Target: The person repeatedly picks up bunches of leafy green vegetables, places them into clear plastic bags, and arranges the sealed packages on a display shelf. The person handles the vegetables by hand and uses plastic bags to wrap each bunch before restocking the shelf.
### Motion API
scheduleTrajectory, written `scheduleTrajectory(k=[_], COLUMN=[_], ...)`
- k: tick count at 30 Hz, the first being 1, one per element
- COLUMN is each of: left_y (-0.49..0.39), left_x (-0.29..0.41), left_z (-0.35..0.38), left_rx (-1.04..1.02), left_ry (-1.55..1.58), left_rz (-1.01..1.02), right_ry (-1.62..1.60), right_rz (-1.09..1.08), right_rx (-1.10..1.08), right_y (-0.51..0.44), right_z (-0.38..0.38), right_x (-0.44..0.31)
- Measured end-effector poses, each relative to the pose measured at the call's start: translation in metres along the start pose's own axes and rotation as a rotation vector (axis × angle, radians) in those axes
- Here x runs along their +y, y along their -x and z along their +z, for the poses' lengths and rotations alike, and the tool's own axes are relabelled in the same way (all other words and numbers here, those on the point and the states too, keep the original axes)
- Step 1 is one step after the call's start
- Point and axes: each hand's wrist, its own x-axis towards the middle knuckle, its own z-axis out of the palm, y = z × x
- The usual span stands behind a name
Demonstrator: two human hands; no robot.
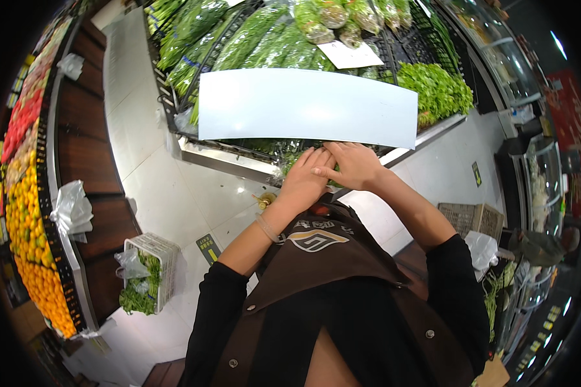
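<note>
My left hand (306,180), with a pale bracelet (267,228) at its wrist, lies palm down over leafy greens in clear plastic (283,162). From the other side my right hand (352,165) overlaps its fingers. Both hands have their fingers stretched out and hide most of the greens. Whether either grips the plastic cannot be seen. Just beyond my fingertips a blank white panel (307,109) spans the front of the vegetable stand. Behind it lie plastic-wrapped green vegetables (271,43), bagged greens with pale root ends (334,17) and a white card (351,54).
Loose leaf lettuce (433,92) fills the stand's right corner. On the left runs a fruit display (26,213) with plastic bags (72,208) along its edge. A white crate (167,271) of greens stands on the tiled floor (174,193). At right are plastic crates (469,220) and a person (537,246).
</note>
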Motion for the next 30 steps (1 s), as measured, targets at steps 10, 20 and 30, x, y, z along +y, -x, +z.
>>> scheduleTrajectory(k=[10,20,30], left_y=[0.007,-0.005,-0.031], left_x=[0.004,0.002,0.002], left_z=[0.006,-0.009,-0.022], left_rx=[0.028,0.074,-0.103], left_ry=[0.061,0.021,-0.095], left_rz=[-0.141,0.061,-0.029], right_ry=[-0.155,-0.064,0.124], right_rz=[-0.225,-0.029,-0.185], right_rx=[0.199,0.107,0.434], right_y=[-0.031,0.059,0.087], right_z=[0.031,0.009,0.043], right_x=[-0.013,0.102,0.056])
